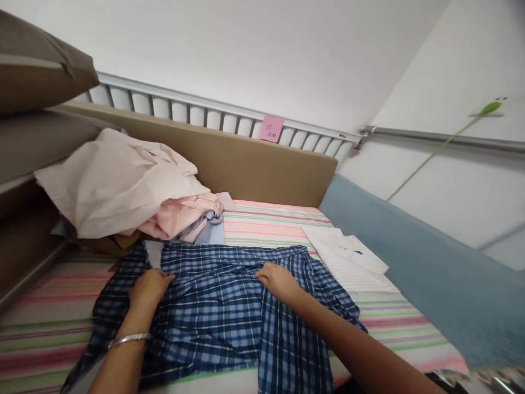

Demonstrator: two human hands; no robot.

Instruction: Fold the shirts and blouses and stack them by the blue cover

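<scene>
forearms (356, 345), fingers (266, 272) on plaid garment (221, 312), bed (394, 323) holding clothes (127, 183)

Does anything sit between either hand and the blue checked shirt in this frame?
Nothing visible does: the left hand and right hand are both at the checked shirt itself. The clothes pile lies beyond the left hand, the white shirt off to the right.

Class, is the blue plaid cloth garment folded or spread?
Mostly spread: the garment lies broad and wrinkled across the multicoloured, striped cloth bedsheet.
</scene>
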